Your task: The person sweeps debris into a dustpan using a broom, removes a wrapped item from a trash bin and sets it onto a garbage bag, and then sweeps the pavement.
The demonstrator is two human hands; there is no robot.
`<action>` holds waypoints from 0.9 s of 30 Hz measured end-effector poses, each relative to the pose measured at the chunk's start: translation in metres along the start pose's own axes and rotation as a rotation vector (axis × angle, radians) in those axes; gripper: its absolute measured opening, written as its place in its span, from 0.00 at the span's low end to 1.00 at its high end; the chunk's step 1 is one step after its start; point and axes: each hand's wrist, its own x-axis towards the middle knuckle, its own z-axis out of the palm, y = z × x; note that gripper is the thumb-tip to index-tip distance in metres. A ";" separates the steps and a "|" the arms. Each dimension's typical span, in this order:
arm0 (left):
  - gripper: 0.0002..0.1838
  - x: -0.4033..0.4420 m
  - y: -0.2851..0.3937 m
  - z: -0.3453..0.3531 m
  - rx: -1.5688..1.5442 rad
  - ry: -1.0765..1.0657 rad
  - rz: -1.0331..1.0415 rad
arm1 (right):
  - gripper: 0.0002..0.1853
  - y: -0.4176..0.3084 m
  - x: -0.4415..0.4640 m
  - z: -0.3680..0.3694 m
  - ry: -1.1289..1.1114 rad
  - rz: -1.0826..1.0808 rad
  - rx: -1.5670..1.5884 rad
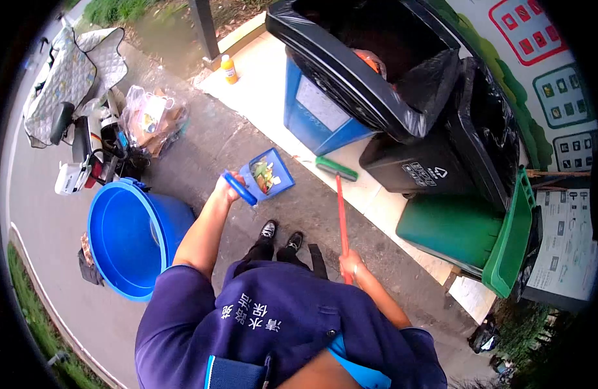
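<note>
My left hand [228,188] is closed around the handle of a blue dustpan [281,170], held out in front of me. Leaves and bits of litter [265,176] lie in the pan. In my right hand [351,263] is the red stick of a broom [342,214], fingers wrapped round it. The broom's green head [336,168] is at the edge of the pale tiled strip, to the right of the dustpan and apart from it.
A large blue tub [96,240] stands at left, near a parked scooter [85,139] and a bag of rubbish [153,120]. Black-lined bins [416,159] and a green bin [448,227] line the right. An orange bottle [229,69] stands on the tiled strip [247,97].
</note>
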 end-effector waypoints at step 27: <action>0.11 -0.006 0.029 -0.006 -0.159 0.151 0.054 | 0.09 -0.121 -0.118 -0.024 -0.514 0.176 0.271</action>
